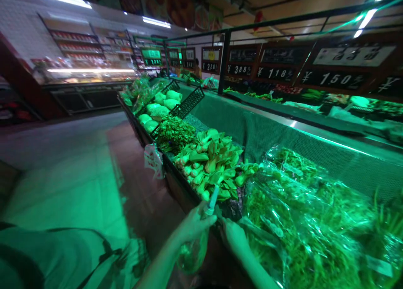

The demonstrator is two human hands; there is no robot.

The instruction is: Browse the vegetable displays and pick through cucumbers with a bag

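My left hand (pixel 193 224) is closed round the neck of a spray bottle (pixel 192 255). Its pale blue nozzle points up and forward, and the see-through body hangs below my fist. Beside it, my right hand (pixel 233 234) is closed at the front edge of the display bin, next to bagged leafy greens (pixel 264 243). What those fingers grip is hidden. Just beyond both hands lies a heap of bok choy (pixel 210 154), roots toward the aisle. Clear plastic bags of feathery greens (pixel 308 209) fill the right side of the bin.
Farther along the bin are a bunch of small-leaved greens (pixel 176 131), net-wrapped round produce (pixel 159 110) and a black crate (pixel 189 102). Plastic bags (pixel 153 161) hang off its front edge. Price signs (pixel 241 66) hang behind. At lower left is a person's clothing (pixel 47 255) with a strap.
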